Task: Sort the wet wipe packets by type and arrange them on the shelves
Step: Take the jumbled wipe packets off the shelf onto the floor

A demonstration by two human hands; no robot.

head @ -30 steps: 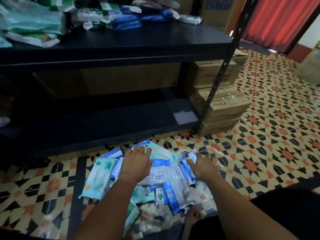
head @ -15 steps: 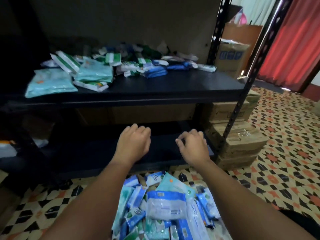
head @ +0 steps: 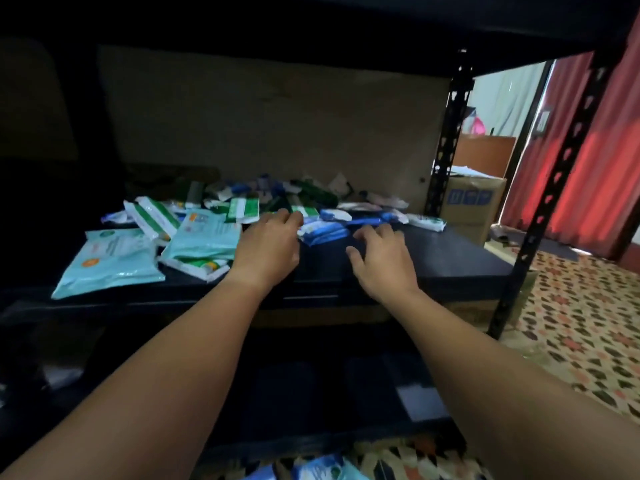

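A black shelf carries a jumble of wet wipe packets. Two large teal packets lie at its left front, green-and-white packets behind them, and blue packets near the middle. My left hand reaches over the shelf, its fingertips at a green-and-white packet beside the blue ones; it holds nothing that I can see. Over bare shelf just right of the blue packets hovers my right hand, fingers spread and loosely bent, holding nothing. More packets lie on the floor at the bottom edge.
A lower shelf sits dark below my arms, with a pale label on it. A black perforated upright stands at the right front. Cardboard boxes and a red curtain stand beyond it, above the patterned tile floor.
Both hands left the floor pile and rose to the middle shelf. My view lifted from the floor to the shelf; the floor packets dropped to the bottom edge.
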